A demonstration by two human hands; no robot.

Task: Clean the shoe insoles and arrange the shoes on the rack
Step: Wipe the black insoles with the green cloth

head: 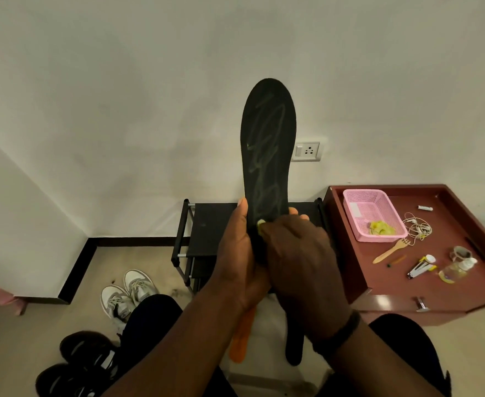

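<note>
A black insole (267,144) is held upright in the centre of the frame, its toe end pointing to the top and pale wet streaks showing on its face. Its lower part is gripped by the left hand (239,253), with the thumb laid along the left edge and the fingertips showing past the right edge. A small yellow cloth (260,224) is pinched in the curled fingers of the right hand (298,259) and pressed against the insole near its heel end.

Behind the hands, at centre, a black shoe rack (206,239) stands against the white wall. At lower left, a pair of white sneakers (128,293) lies on the floor, and a pair of black shoes (83,365) is seen nearer the bottom edge. Below the hands, an orange insole (242,336) and another black insole (294,342) lie on the floor, partly hidden by the forearms.

At right, a maroon cabinet (407,282) carries a pink basket (361,199) with a yellow rag (381,228) in it, a wooden fork (390,250) and a tangle of earphones (416,227).
</note>
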